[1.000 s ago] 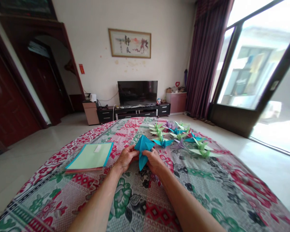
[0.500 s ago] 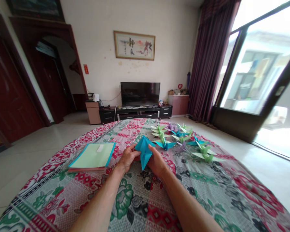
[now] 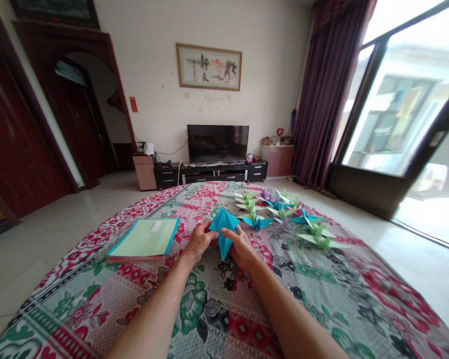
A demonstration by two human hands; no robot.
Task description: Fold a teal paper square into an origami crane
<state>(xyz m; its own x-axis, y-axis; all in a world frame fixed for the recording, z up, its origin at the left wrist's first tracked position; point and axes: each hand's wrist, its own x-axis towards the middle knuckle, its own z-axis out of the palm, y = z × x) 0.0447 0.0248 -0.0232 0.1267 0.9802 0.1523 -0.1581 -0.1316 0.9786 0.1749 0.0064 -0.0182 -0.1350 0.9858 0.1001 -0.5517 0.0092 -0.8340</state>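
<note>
A piece of blue origami paper, folded into a pointed kite-like shape, is held above the tablecloth between both hands. My left hand pinches its left edge. On the other side, my right hand grips it, the thumb lying across its front near the middle. The lower point hangs down between the hands. To the right stand several folded paper cranes in green, blue and purple; a blue crane is the nearest to my right hand.
Left of my hands lies a stack of coloured paper, light green on top, with a small white piece on it. A floral tablecloth covers the round table. A television stands by the far wall.
My right thumb has moved left from the paper's right edge onto its middle front. The left hand keeps nearly the same hold.
</note>
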